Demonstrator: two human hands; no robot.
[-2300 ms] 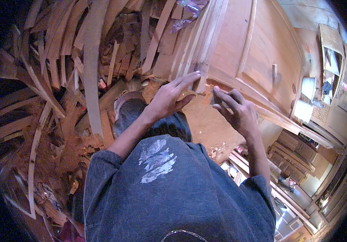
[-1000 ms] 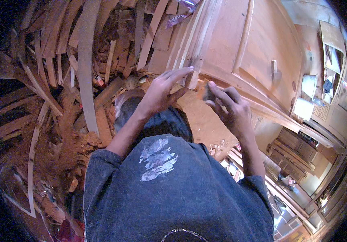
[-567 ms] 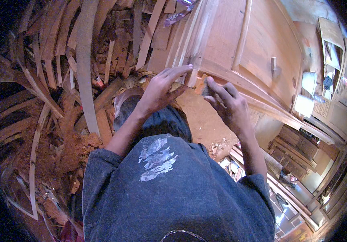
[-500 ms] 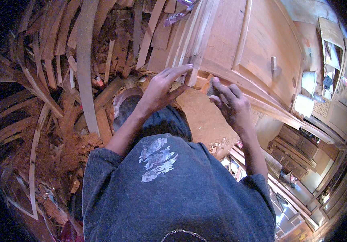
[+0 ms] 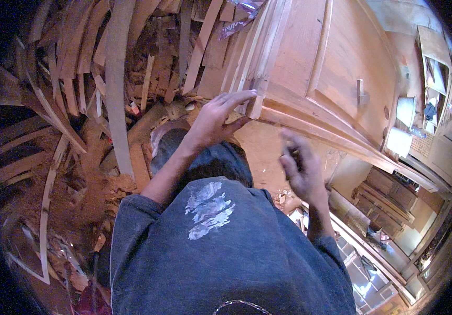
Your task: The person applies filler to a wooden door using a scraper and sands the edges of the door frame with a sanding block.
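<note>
A large brown wooden panelled piece (image 5: 294, 58), like a door or cabinet front, lies ahead of me with a framed edge. My left hand (image 5: 216, 118) reaches to its near left corner post (image 5: 255, 105); the fingers are stretched out, the index fingertip at the post's side and the thumb apart below. Away from the near rail (image 5: 310, 125), my right hand (image 5: 307, 170) hangs in the air, blurred by motion. Its fingers are bent around a small dark greyish piece, too smeared to name. A small wooden turn-knob (image 5: 360, 90) stands on the panel.
Heaps of wood offcuts (image 5: 115, 79) and sawdust (image 5: 79, 184) fill the left side. A purple wrapper (image 5: 239, 21) lies at the top. Stacked wooden boards (image 5: 383, 194) stand on the right. Wood chips (image 5: 286, 202) are scattered on the floor below my right hand.
My right hand has come off the panel's near edge and moved down toward me. My left hand stays at the corner post. The whole view has shifted slightly.
</note>
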